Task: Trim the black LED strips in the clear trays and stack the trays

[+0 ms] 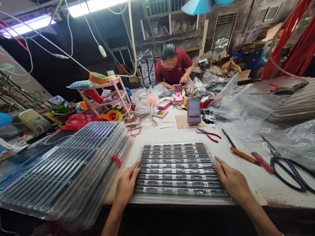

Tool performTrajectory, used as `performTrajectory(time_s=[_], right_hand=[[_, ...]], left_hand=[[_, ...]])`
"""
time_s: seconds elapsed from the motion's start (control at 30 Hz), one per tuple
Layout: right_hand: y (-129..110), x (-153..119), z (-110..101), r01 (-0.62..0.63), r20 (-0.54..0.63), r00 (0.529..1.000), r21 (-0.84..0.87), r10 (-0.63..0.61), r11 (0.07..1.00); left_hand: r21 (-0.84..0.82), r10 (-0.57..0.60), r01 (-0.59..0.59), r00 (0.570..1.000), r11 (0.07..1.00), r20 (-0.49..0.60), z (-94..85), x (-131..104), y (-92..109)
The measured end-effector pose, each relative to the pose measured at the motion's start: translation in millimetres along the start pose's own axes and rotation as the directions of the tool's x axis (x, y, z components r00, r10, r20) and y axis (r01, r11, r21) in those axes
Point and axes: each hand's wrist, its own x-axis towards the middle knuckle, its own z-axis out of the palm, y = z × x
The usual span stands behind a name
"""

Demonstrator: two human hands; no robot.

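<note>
In front of me a clear plastic tray [176,173] with several rows of dark strips lies flat at the table's front edge. White patterned patches and shiny film show along the strips. My left hand [126,184] grips the tray's left side, thumb and fingers at its rim. On the opposite side, my right hand [232,182] holds the right rim, with its fingertips partly hidden against the edge. To the left of my left hand rises a stack of similar clear trays [71,164] with long dark strips in the top one.
Red-handled pliers [211,134], a wooden-handled tool [243,155] and large black scissors [287,167] lie to the right. A phone [194,110] stands behind the tray. At back left is a pink rack [120,95]. Across the table sits a person in a red shirt [180,64].
</note>
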Motion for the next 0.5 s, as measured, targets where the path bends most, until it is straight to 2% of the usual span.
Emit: performTrajectory(time_s=[0.1,0.17,0.37,0.5], right_hand=[[5.4,-2.1,1.2,0.013,0.014,1.0,0.075,-0.014,0.997],[6.1,0.2,3.5,0.025,0.015,1.0,0.086,-0.026,0.996],[-1.9,16.2,11.3,0.095,-0.092,0.991,-0.018,-0.096,0.995],[0.7,14.6,12.7,0.114,-0.137,0.984,0.022,-0.11,0.993]], left_hand=[[-0.093,0.063,-0.061,0.998,0.994,0.018,-0.5,-6.3,-14.7],[-0.099,0.064,-0.062,0.998,0.993,0.014,1.2,-6.7,-20.1],[-0.122,0.066,-0.067,0.998,0.99,-0.012,5.2,3.4,-11.1],[-0.175,0.067,-0.061,0.997,0.983,0.033,-1.8,0.3,-8.9]])
